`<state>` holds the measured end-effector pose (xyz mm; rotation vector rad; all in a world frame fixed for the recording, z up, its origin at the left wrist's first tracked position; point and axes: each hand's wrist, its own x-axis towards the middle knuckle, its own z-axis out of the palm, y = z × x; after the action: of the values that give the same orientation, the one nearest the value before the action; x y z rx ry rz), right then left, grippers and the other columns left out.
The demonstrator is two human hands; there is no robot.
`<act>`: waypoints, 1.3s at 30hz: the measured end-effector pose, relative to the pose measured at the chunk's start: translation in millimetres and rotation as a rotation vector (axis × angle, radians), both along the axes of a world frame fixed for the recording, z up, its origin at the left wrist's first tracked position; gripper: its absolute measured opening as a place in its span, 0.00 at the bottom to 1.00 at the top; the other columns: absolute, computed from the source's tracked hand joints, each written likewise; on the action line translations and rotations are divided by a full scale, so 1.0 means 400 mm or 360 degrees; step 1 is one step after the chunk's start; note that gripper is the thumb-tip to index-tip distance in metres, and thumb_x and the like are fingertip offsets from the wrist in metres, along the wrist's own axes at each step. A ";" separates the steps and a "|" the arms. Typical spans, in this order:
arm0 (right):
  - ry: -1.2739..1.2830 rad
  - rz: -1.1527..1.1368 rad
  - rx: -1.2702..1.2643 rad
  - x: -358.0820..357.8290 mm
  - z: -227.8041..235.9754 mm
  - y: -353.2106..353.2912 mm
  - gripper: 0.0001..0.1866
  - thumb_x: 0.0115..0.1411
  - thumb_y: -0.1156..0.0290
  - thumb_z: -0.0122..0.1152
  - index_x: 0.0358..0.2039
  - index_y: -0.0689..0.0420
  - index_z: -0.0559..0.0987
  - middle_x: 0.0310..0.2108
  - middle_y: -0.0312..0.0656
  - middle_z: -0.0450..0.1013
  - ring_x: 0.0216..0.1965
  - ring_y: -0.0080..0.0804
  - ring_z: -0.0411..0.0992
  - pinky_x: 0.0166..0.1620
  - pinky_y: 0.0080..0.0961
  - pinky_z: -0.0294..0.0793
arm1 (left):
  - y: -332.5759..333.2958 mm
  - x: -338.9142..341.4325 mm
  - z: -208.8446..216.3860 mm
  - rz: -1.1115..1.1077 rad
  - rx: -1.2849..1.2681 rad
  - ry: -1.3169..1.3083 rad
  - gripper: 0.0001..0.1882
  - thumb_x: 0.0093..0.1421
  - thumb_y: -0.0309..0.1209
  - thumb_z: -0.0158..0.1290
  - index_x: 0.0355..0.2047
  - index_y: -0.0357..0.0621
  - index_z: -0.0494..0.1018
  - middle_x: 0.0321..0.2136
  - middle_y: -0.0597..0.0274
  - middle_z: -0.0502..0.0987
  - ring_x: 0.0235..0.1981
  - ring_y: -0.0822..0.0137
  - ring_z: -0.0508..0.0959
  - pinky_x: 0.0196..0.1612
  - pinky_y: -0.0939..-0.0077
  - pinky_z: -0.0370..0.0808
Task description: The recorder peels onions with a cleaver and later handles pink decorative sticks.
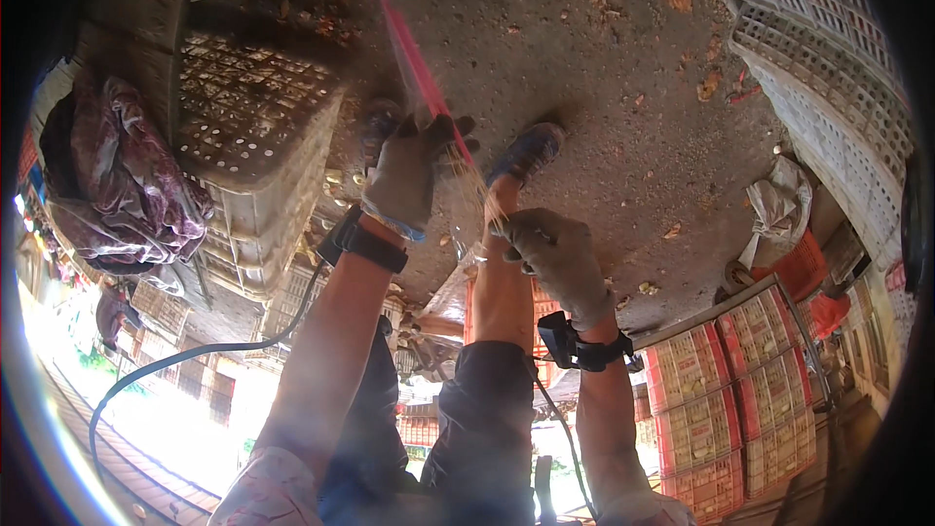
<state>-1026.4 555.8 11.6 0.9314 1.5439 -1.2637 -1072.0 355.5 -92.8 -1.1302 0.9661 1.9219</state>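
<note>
Both my hands wear grey work gloves. My left hand [409,170] is closed around the middle of a long clear plastic bag [417,54] with a bright pink strip along it. The bag's far end sticks up and away past my fingers. Thin pale, straw-like strands [471,185] run from the lower end of the pink strip towards my right hand [557,258]. That hand, lower and to the right, pinches the near end of the strands and clear film between thumb and fingers. Whether the strands lie inside the bag, I cannot tell.
An upturned pale plastic crate [243,151] stands at left, beside a crumpled purple-patterned cloth [122,175]. Stacked white crates [828,68] line the right. Filled red-and-white crates [730,399] stand lower right, near a white sack [779,200]. Dry leaves [709,86] litter the dirt floor.
</note>
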 end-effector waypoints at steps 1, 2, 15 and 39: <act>0.0010 -0.0022 0.0026 -0.002 0.002 0.000 0.15 0.62 0.61 0.61 0.38 0.59 0.85 0.23 0.39 0.77 0.26 0.21 0.75 0.33 0.25 0.74 | -0.001 0.001 0.000 -0.0009 -0.0008 0.0010 0.21 0.65 0.25 0.54 0.57 0.40 0.67 0.49 0.52 0.79 0.49 0.57 0.80 0.52 0.66 0.77; 0.0010 -0.0019 0.0024 -0.002 0.002 0.002 0.15 0.62 0.61 0.61 0.38 0.59 0.85 0.23 0.39 0.77 0.26 0.21 0.75 0.33 0.25 0.74 | -0.002 0.002 0.000 -0.0018 -0.0020 0.0024 0.21 0.65 0.25 0.54 0.57 0.40 0.67 0.49 0.52 0.79 0.49 0.57 0.80 0.52 0.66 0.77; -0.0121 -0.0172 -0.0078 0.007 -0.017 0.020 0.12 0.62 0.64 0.62 0.36 0.60 0.85 0.22 0.35 0.77 0.25 0.19 0.74 0.32 0.22 0.73 | 0.010 0.022 -0.003 -0.0105 -0.0173 0.0119 0.20 0.65 0.25 0.54 0.57 0.40 0.68 0.50 0.55 0.79 0.50 0.60 0.80 0.52 0.68 0.77; 0.0127 0.0085 -0.0082 0.046 -0.060 0.008 0.11 0.64 0.66 0.58 0.36 0.58 0.84 0.27 0.38 0.79 0.29 0.23 0.76 0.35 0.23 0.74 | 0.005 0.031 -0.018 -0.0079 -0.0245 0.0160 0.17 0.65 0.28 0.56 0.52 0.35 0.71 0.40 0.53 0.84 0.38 0.60 0.83 0.44 0.71 0.75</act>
<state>-1007.9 559.1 -12.5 0.8106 1.5799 -1.3104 -1059.7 357.4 -100.2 -1.0926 1.2035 1.9061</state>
